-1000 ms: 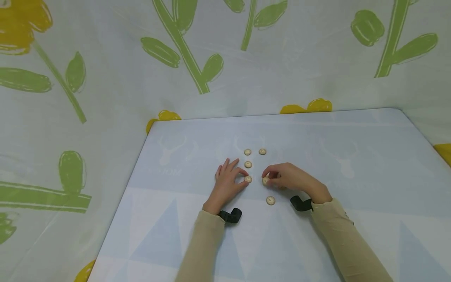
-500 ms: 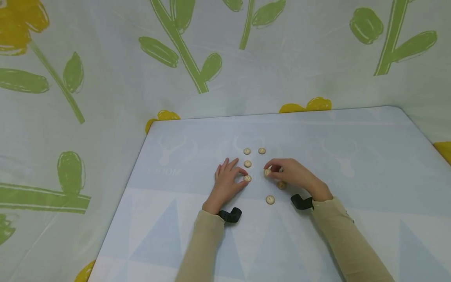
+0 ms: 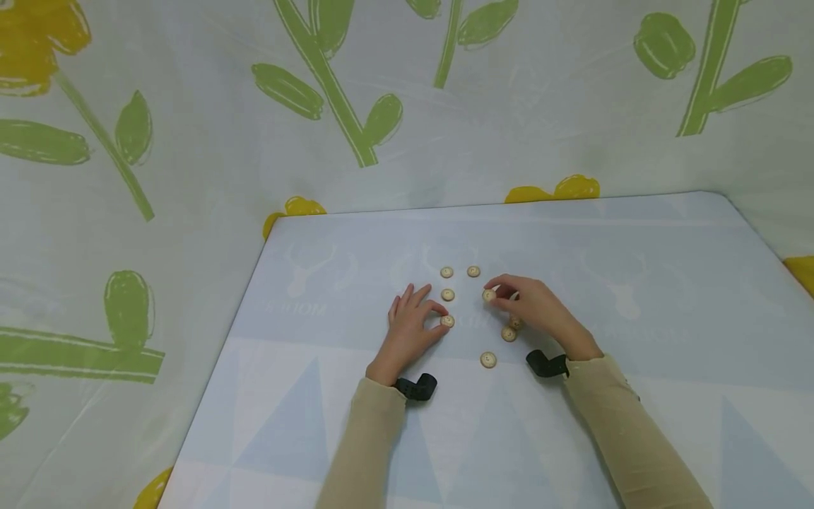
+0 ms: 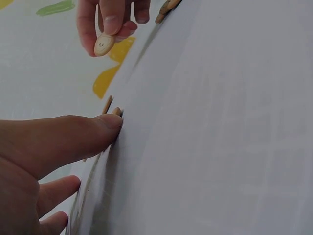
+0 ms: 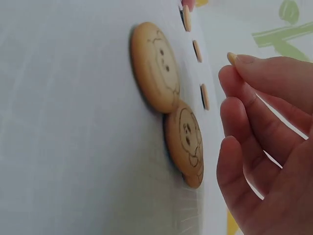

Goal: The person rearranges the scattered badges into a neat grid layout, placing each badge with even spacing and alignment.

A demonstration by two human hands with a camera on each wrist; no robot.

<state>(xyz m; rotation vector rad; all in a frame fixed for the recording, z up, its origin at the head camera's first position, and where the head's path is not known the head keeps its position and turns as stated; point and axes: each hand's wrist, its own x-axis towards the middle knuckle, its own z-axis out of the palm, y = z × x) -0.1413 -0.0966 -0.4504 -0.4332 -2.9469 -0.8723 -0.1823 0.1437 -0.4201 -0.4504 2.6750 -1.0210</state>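
Observation:
Small round wooden discs with line-drawn faces lie on the table. Between left thumb and forefinger, my left hand [image 3: 410,336] pinches one disc [image 3: 447,321] at the near end of a column, its other fingers spread. My right hand [image 3: 534,309] pinches another disc [image 3: 488,295] by thumb and forefinger. In the left wrist view that pinched disc [image 4: 103,44] hangs above the tabletop, its face toward the camera. Below the right hand a loose disc [image 3: 509,334] touches a second disc [image 3: 516,322], partly hidden by the hand.
Further discs lie beyond the left hand: a near one [image 3: 448,295], a far-left one [image 3: 447,272] and a far-right one [image 3: 473,271]. A single disc [image 3: 488,360] lies nearer the person. A patterned curtain [image 3: 210,127] surrounds the pale table [image 3: 572,438].
My right hand has lifted its disc and carried it away from the person and slightly right, uncovering the discs beneath. The left hand stays in place on its disc.

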